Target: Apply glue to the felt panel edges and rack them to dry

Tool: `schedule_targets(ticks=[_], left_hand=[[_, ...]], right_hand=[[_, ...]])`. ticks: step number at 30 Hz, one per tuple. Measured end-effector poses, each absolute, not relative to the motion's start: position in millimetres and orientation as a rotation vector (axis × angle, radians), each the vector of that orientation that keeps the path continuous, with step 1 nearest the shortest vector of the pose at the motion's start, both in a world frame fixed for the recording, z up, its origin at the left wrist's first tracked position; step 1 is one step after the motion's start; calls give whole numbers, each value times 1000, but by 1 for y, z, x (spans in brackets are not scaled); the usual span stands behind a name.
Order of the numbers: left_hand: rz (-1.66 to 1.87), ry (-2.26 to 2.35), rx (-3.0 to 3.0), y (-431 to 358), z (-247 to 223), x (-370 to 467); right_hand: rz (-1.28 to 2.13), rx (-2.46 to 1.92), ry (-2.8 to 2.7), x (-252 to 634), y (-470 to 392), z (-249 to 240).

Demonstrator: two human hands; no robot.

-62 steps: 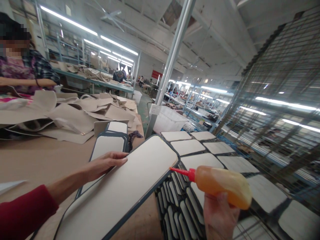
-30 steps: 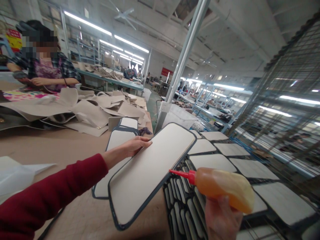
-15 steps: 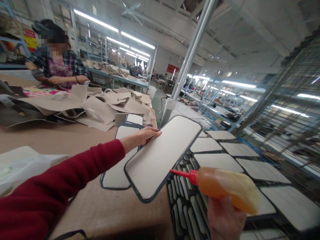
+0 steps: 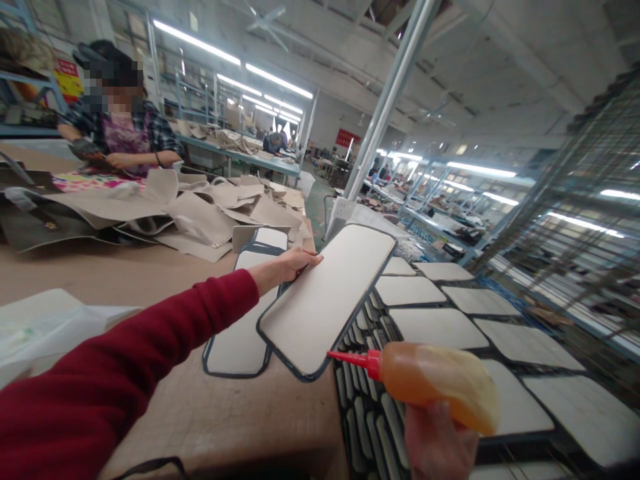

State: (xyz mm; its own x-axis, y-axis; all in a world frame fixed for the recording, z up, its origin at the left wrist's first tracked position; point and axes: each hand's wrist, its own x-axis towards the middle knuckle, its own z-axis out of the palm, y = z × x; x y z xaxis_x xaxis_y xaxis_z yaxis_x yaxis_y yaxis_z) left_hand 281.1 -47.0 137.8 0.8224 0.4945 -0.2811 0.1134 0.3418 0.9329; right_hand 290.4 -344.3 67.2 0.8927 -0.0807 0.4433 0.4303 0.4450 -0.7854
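My left hand is closed on the left edge of a cream panel with rounded corners and a dark border, thumb on its face, fingers underneath. The panel is tilted and raised over the table's edge. In my right hand lies a squeeze bottle with amber liquid, gripped from below. Its red pointed nozzle reaches the panel's dark border near the lower right corner; whether the tip touches cannot be made out. Under the held panel, more dark-edged panels rest on the table.
On the right, a rack bears several cream panels and narrow strips. Beige cut pieces are heaped on the brown table. White sheeting lies at left. A co-worker sits across the table; a metal post rises beyond.
The bottle's nozzle has moved left and down along the panel's edge toward its lower corner. The panel has shifted slightly up in view, with my left hand still holding it.
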Motion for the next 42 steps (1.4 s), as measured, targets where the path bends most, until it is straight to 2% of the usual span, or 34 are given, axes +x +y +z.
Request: schedule_targets(ticks=[11,19,29,35,38,42], left_hand=[[420,666,1186,-30,128,293],[442,663,1172,-28,115,296],[405,691,1194,-55,121,291],[360,594,1255,-86,107,271],[345,499,1278,-103,93,252],[320,409,1340,-121,81,226]], right_hand=[[-131,-1064,-242,276,-349,23],[-218,-838,-135,289,-350,87],[-252,-749,-229,298,-355,114],[-304,-696,-371,303,-358,142],[-369,-704,-392,309,-363,140],[-343,-760,-322,311,-370,112]])
